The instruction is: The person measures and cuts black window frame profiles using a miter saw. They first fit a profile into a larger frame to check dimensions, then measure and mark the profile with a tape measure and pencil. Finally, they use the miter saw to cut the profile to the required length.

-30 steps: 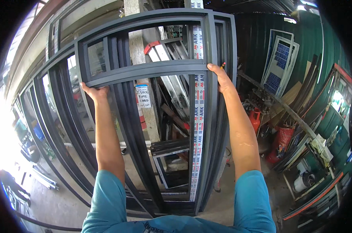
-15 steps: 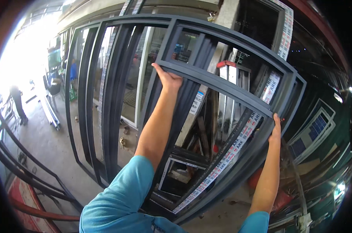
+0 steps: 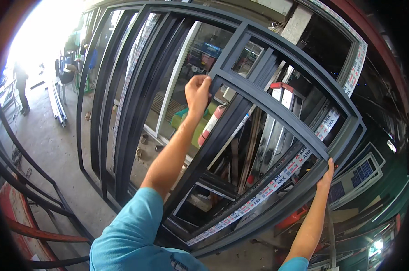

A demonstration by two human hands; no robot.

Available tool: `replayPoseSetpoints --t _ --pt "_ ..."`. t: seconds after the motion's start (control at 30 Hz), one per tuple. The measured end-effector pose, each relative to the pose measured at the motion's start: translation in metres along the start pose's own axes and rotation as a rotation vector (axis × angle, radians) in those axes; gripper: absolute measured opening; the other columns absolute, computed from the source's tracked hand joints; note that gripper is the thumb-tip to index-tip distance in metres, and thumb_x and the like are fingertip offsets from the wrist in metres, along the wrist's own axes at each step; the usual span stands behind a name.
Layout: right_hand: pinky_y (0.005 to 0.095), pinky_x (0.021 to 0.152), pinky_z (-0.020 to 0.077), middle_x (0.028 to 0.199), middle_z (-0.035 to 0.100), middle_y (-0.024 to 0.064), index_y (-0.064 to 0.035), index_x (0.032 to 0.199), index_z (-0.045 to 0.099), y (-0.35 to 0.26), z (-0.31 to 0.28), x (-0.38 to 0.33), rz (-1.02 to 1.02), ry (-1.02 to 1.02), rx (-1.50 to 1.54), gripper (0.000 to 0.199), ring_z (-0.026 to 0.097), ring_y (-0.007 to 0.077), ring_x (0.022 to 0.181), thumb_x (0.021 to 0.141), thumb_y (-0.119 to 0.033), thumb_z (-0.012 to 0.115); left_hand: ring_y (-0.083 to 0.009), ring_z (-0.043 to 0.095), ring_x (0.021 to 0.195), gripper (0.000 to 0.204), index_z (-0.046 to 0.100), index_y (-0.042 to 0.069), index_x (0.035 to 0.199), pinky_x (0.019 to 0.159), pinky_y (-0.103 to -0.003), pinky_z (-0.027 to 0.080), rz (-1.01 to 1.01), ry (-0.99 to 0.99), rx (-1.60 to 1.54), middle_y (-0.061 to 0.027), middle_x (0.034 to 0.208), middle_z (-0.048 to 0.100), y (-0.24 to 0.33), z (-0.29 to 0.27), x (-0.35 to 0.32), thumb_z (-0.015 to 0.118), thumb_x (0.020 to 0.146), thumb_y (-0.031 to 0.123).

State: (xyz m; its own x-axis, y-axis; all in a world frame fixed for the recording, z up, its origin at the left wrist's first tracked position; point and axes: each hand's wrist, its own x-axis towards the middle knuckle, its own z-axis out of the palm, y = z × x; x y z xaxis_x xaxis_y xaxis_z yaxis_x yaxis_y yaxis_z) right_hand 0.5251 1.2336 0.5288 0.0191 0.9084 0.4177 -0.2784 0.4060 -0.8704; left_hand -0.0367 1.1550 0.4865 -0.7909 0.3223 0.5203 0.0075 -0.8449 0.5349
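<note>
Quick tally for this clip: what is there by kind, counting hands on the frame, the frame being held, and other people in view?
Hands gripping the frame: 2, left hand and right hand
Dark grey window frame held up: 1
Other people: 1, a person standing far left in the glare
Total: 4

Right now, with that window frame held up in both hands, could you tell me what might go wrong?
The dark grey window frame is tilted, with the left hand gripping one upright and the right hand only on the far edge, so it could twist or slip. The other frames leaning close behind could be knocked or scratched. A person stands further off at the left; swinging the frame that way might be risky.
</note>
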Motion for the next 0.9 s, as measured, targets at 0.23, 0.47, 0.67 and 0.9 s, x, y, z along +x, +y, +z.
replayPoseSetpoints --t 0.23,0.47,0.67,0.9 --pt "0.0412 0.084 0.0526 0.104 0.071 0.0086 -0.0068 0.113 0.067 0.003 0.008 -0.019 -0.013 0.128 0.061 0.037 0.066 0.026 0.094 0.084 -0.029 0.075 -0.0201 0.059 0.116 0.058 0.062 -0.002 0.129 0.101 -0.031 0.042 -0.136 -0.496 0.164 -0.0141 0.124 0.066 0.014 -0.004 0.069 0.072 0.089 0.039" --pt "0.0398 0.088 0.053 0.106 0.07 0.0093 -0.0049 0.111 0.067 0.013 0.015 -0.025 0.057 -0.063 0.109 0.04 0.066 0.0245 0.096 0.082 -0.031 0.074 -0.0181 0.065 0.103 0.044 0.063 0.002 0.12 0.093 -0.031 0.049 -0.504 -0.742 -0.029 -0.0061 0.112 0.068 -0.023 -0.015 0.127 0.068 0.093 0.037" --pt "0.0392 0.086 0.054 0.103 0.07 0.0104 -0.0041 0.111 0.067 0.006 0.032 -0.031 0.035 -0.033 0.123 0.042 0.067 0.0226 0.095 0.082 -0.034 0.075 -0.0215 0.069 0.094 0.043 0.063 0.003 0.119 0.086 -0.034 0.054 -0.584 -0.724 -0.062 -0.0091 0.105 0.071 -0.044 -0.023 0.16 0.067 0.094 0.038" --pt "0.0359 0.078 0.057 0.098 0.07 0.0103 -0.003 0.109 0.067 0.007 0.025 -0.018 0.028 -0.102 0.153 0.043 0.069 0.0208 0.086 0.084 -0.036 0.076 -0.0262 0.071 0.088 0.053 0.062 0.001 0.12 0.081 -0.04 0.059 -0.583 -0.798 0.015 -0.0133 0.103 0.072 -0.06 -0.026 0.165 0.07 0.09 0.044"
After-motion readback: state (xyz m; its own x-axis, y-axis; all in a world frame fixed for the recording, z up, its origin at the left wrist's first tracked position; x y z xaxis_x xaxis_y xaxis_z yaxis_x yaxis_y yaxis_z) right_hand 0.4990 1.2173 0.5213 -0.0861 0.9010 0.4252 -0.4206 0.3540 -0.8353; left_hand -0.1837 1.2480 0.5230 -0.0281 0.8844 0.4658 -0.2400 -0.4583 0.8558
